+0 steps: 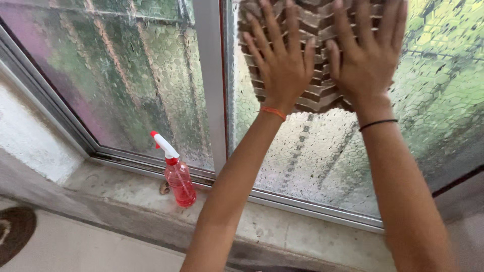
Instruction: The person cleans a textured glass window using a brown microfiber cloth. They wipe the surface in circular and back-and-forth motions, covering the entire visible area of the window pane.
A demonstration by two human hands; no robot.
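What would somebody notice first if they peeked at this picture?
First, the two bare hands, left hand and right hand, pressed flat, fingers spread, on a brown-and-cream striped cloth against the bumpy frosted window pane. Next, the red see-through plastic spray bottle with a white trigger, standing upright on the grey concrete sill below, left of the arms.

1. A home, seen at a sliding window (151, 90) of patterned frosted glass in a metal frame.
2. A rough concrete sill (282, 226) below it.
3. A red spray bottle (177, 176) stands on that sill.
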